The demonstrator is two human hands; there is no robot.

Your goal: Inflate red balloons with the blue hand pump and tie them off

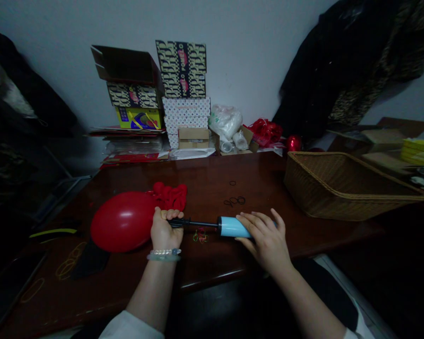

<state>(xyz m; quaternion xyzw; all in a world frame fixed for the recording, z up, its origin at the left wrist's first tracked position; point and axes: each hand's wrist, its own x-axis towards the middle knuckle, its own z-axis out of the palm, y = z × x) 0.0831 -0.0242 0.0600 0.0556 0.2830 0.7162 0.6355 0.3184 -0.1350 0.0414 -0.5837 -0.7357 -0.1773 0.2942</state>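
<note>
A red balloon point(122, 227), partly blown up, lies on the dark wooden table point(212, 188) at the left. My left hand point(165, 230) is closed around the balloon's neck where it meets the black nozzle of a hand pump. My right hand point(265, 235) wraps the pump's light blue barrel point(230, 227), which lies level above the table's front part. A heap of limp red balloons point(169, 195) sits just behind my left hand. A few coloured rubber bands point(199, 235) lie under the pump's rod.
A wicker basket point(342, 188) stands at the right of the table. Stacked patterned boxes point(180, 89), plastic bags point(226, 121) and red wrapping line the back wall. Black rubber bands point(235, 201) lie mid-table. Dark clothes hang at the upper right.
</note>
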